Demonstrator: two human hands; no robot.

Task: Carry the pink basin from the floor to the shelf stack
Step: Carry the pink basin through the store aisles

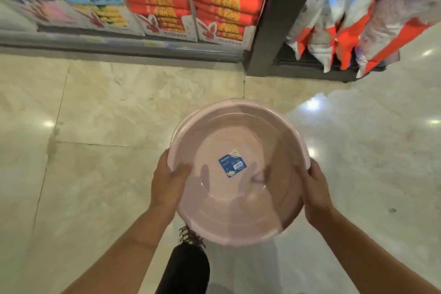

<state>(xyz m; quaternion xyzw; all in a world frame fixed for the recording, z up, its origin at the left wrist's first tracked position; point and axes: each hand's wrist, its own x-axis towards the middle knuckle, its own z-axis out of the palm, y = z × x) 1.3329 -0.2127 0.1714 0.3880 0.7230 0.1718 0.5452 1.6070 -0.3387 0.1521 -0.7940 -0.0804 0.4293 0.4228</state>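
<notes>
The pink basin point(238, 141) is round and empty, with a blue label stuck on its inside bottom. It is held in the air above the floor, mouth up and tilted slightly toward me. My left hand point(167, 181) grips its left rim, thumb inside the bowl. On the opposite side my right hand point(315, 188) clasps the right rim. The fingers under the bowl show through the thin plastic as shadows. No stack of basins is in view.
A low shelf point(119, 43) ahead holds boxed red, yellow, blue and pink towels. A dark shelf post point(269, 31) stands to its right, with hanging packaged goods point(346, 19) beyond. Glossy marble floor point(95, 126) spreads below. My dark trouser leg and shoe point(188, 258) show under the basin.
</notes>
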